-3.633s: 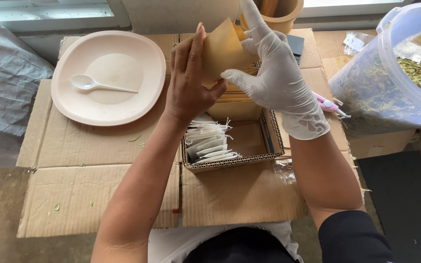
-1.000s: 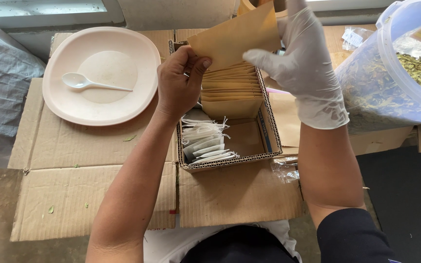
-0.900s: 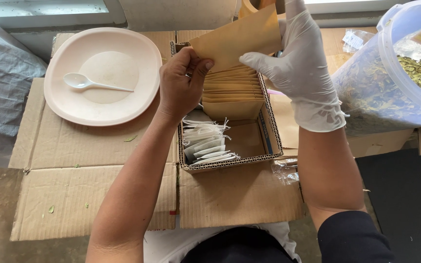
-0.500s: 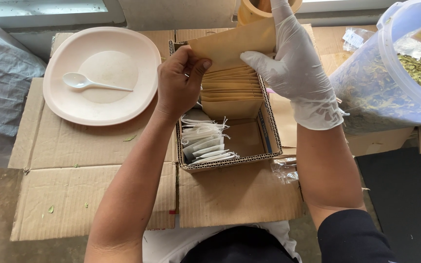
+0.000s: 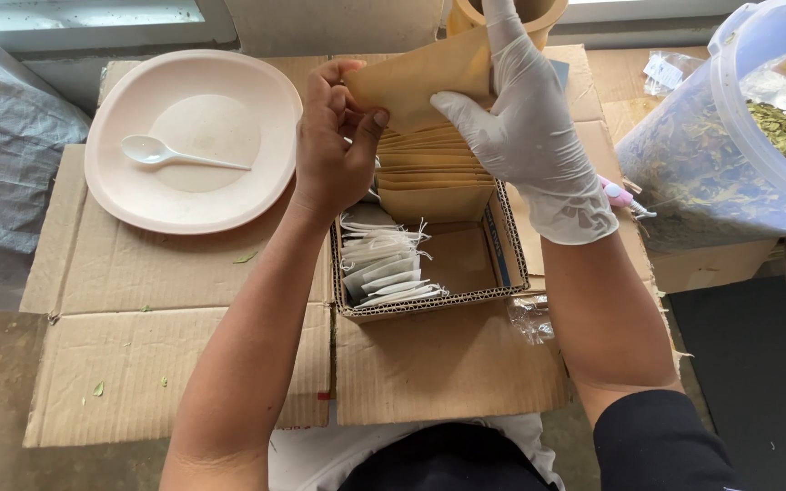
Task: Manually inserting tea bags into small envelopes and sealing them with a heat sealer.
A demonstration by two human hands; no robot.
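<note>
You hold a brown paper envelope (image 5: 416, 82) between both hands, lifted just above the row of like envelopes (image 5: 431, 168) standing in the far end of the small cardboard box (image 5: 429, 305). Your bare left hand (image 5: 331, 150) pinches its left edge between thumb and fingers; your gloved right hand (image 5: 520, 123) is closed on its right side, thumb in front and forefinger running up behind. Both hands are clamped on that one envelope, close together.

To handle it well, keep the grip on the edges so the paper stays flat, and hold it clear of the row below so it catches nothing.

In the near end of the box lie white tea bags (image 5: 382, 264) with strings, leaning in a stack against the left wall. The box sits on flattened cardboard (image 5: 175, 364). To your left a pale plate (image 5: 134, 195) holds a white plastic spoon (image 5: 179, 155). To your right a clear tub (image 5: 730, 164) of dried leaves stands tilted, with a pink tool (image 5: 619, 195) just beside your right wrist. A tan cup (image 5: 539, 18) stands beyond the box.
</note>
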